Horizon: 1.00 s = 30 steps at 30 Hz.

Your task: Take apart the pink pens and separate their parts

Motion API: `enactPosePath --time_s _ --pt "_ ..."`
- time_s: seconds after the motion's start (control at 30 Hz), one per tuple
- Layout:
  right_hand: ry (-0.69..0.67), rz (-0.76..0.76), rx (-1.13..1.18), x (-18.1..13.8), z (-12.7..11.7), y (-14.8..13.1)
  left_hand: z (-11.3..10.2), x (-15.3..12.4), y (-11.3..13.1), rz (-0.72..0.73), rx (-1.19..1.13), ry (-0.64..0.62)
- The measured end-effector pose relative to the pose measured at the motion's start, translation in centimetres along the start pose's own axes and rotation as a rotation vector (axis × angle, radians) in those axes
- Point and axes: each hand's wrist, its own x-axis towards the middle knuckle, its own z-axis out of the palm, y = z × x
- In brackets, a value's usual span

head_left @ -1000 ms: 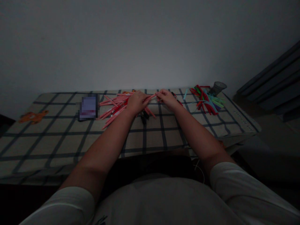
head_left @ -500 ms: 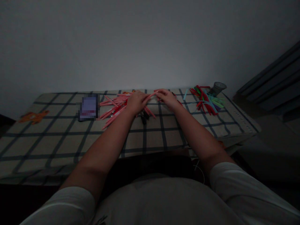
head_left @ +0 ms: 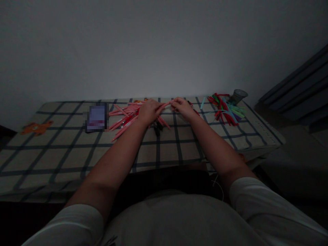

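Note:
Both my hands are closed on a slim pink pen (head_left: 166, 104) held almost level above the table. My left hand (head_left: 150, 111) grips its left part, over a spread of similar pink and red pens (head_left: 125, 126). On the other end, the thumb and fingers of my right hand (head_left: 180, 106) pinch the tip. Dark-ended pens (head_left: 157, 129) stick out below my left hand. Several red and black pens (head_left: 194, 108) lie partly hidden behind my right hand. Dim light keeps the fine detail of the held pen from showing.
A checked cloth (head_left: 97, 157) covers the table, which stands against a wall. At left lies a phone-like device (head_left: 96, 118) with its screen blurred. To the right are colourful fuzzy strips (head_left: 225, 111) beside a tipped clear cup (head_left: 238, 96).
My right fingers have shifted slightly at the pen's right end, and less of the pen shows past them. My left hand stays nearly where it was.

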Motion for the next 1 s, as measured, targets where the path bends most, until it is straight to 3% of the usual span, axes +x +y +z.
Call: enactPosePath --time_s 1.0 --pt "-0.016 -0.051 0.041 0.41 -0.22 0.49 0.27 -0.14 -0.1 -0.001 0.018 0.022"
